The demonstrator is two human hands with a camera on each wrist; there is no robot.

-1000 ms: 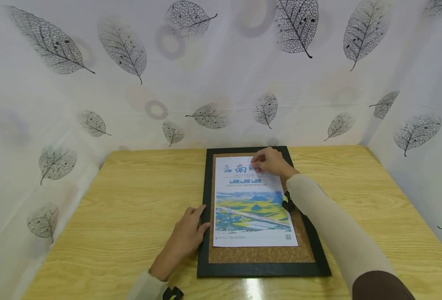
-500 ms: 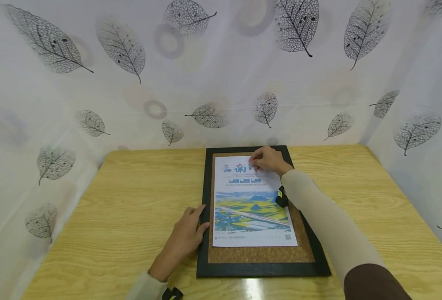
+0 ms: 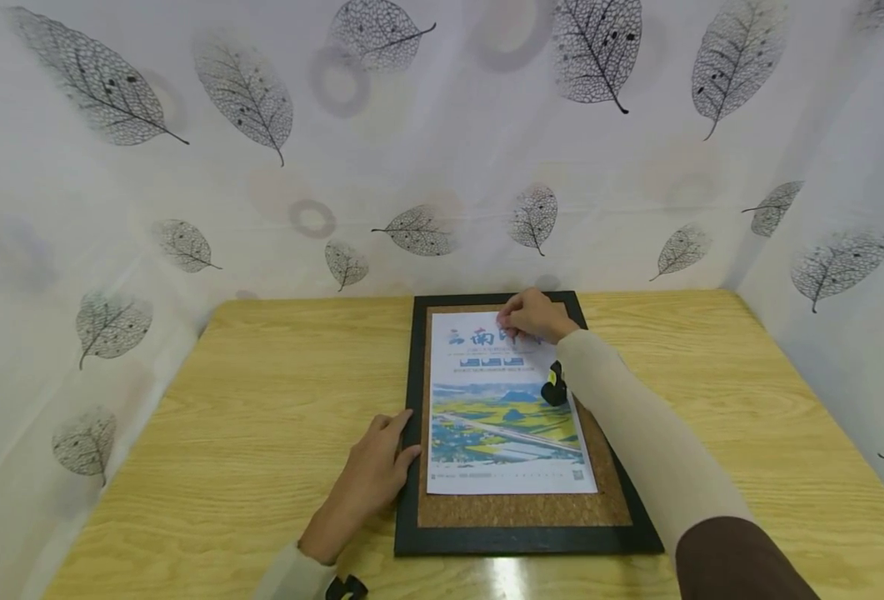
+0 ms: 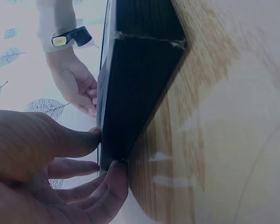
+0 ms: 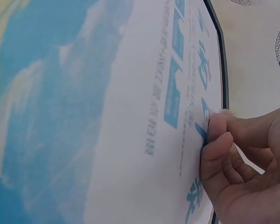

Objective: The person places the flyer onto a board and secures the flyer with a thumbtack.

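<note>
A cork board [image 3: 516, 510] with a black frame lies on the table. On it is a printed poster [image 3: 486, 425] with blue lettering and a green and yellow landscape. My left hand [image 3: 367, 475] holds the frame's left edge, thumb and fingertips against it, as the left wrist view also shows. Over the poster's top lettering, my right hand [image 3: 535, 317] has thumb and index finger pinched together. In the right wrist view those fingertips [image 5: 218, 126] sit right at the paper. What small thing they pinch I cannot tell; the fingers hide it.
The wood-grain table [image 3: 284, 375] extends to both sides of the board. A white curtain [image 3: 442, 150] with leaf prints rises behind the table and along both sides. A black wrist strap [image 3: 554, 385] on the right sleeve overlaps the poster's landscape.
My right hand and forearm have shifted slightly left and up, with the fingertips staying at the poster's top lettering. The left hand, board and poster have stayed in place.
</note>
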